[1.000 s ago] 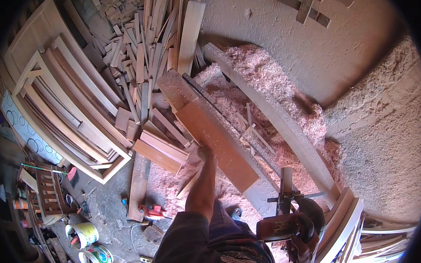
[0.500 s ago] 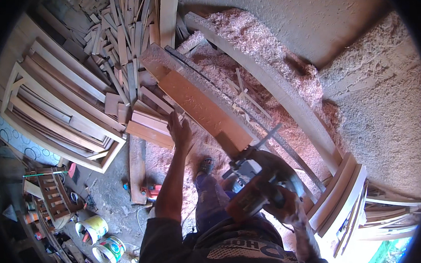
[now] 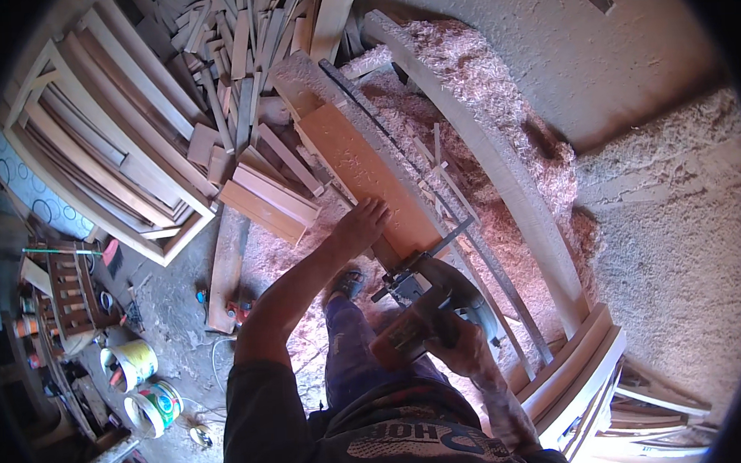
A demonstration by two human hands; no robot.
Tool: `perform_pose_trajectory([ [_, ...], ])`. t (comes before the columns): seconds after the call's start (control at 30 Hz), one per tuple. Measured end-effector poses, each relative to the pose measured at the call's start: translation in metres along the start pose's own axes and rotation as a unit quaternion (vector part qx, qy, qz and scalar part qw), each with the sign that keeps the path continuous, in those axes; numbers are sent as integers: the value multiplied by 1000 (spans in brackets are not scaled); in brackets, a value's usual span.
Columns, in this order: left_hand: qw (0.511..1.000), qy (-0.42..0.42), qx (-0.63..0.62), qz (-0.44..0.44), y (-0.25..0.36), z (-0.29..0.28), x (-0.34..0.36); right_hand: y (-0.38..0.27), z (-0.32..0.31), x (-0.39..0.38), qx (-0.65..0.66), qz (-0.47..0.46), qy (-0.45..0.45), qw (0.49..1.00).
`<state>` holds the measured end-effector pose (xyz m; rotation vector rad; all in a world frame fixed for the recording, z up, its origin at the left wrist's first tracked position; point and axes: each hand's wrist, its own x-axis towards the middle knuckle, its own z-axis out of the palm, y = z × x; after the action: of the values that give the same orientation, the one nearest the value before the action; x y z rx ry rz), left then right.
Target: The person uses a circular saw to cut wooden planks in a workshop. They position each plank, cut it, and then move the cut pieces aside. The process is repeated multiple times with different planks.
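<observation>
Left hand [image 3: 360, 225] loosely spread on long orange-brown wooden board [image 3: 367, 163] | right hand [image 3: 462, 350] grips dark circular saw [image 3: 417, 319], near end — apparent alignment | steadiness seems needed

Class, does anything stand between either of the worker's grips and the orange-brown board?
Nothing visible stands between the left grip and the board: it appears to rest on the board's left edge. Between the right grip and the board is the power saw it holds, at the board's near end.

A dark short-sleeved shirt [image 3: 315, 452] with pale print [image 3: 415, 444] tops bluish trousers [image 3: 348, 348].
</observation>
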<state>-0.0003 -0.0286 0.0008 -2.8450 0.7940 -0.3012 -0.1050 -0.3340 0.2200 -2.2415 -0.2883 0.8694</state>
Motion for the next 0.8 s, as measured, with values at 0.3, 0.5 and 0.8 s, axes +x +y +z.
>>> perform_pose_trajectory([
  [0.3, 999, -31, -8, -6, -2, 5, -4, 14, 13, 8, 42, -18, -53, 998],
  [0.5, 999, -27, -37, -8, -6, 13, -4, 11, 9, 14, 19, -8, -63, 998],
  [0.8, 996, -37, -82, -19, -61, 30, -21, -32, 20, 59, 13, -37, -57, 998],
])
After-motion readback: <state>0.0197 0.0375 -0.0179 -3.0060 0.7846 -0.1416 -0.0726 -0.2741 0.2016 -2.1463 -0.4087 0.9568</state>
